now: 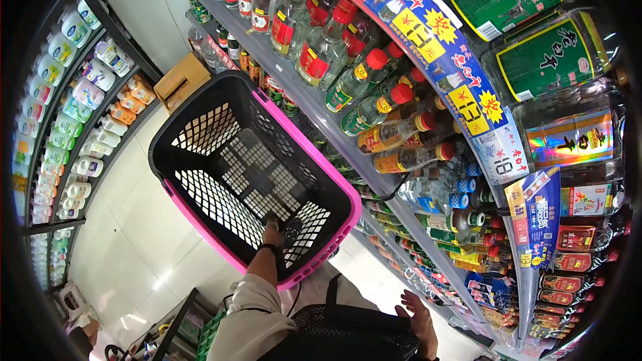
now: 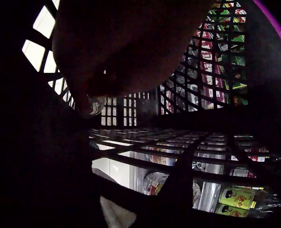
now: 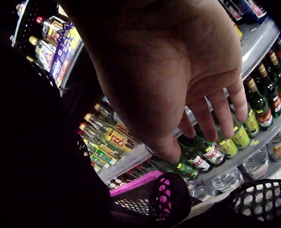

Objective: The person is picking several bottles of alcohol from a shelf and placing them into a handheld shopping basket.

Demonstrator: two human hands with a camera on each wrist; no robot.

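Shadow hides the left hand's [image 1: 272, 234] fingers where it reaches over the basket's [image 1: 306, 144] near rim onto the inside mesh, so I cannot tell their grip. The right hand [image 1: 418, 317] hangs low, fingers relaxed and slightly apart, holding nothing. The basket tilts up beside red-capped bottles [image 1: 321, 47]. A shelf tag [image 1: 506, 164] reads 18.

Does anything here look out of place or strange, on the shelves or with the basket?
Only the shopping basket: it is tipped, its empty inside facing the camera, and the left hand reaches inside it at the mesh wall. The bottles stand in rows; nothing looks spilled.
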